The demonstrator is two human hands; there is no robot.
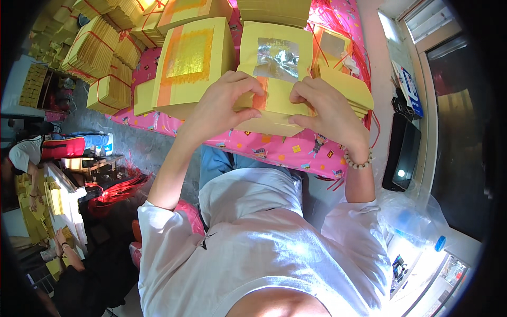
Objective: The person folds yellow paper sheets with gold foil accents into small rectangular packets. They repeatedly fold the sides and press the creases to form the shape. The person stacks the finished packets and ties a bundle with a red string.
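A sheet of yellow joss paper (275, 103) with an orange strip lies on a stack in front of me, below a silver foil square (278, 57). My left hand (224, 103) curls round the sheet's left part, thumb low and fingers above. On the right side my right hand (323, 108) does the same, a beaded bracelet on its wrist. Both thumbs are near the paper's front edge; the undersides of the fingers are hidden. To the left stands a thick stack of joss paper (187, 58) with a gold foil square. More yellow paper (348, 90) lies beside my right hand.
The table has a pink patterned cover (253, 143). Bundles of yellow paper (94, 47) tied with red string fill the far left. Red strings (334, 21) lie at the back right. Co-workers' hands (60, 243) handle yellow paper at a table on the left. A black box-shaped device (402, 153) stands right.
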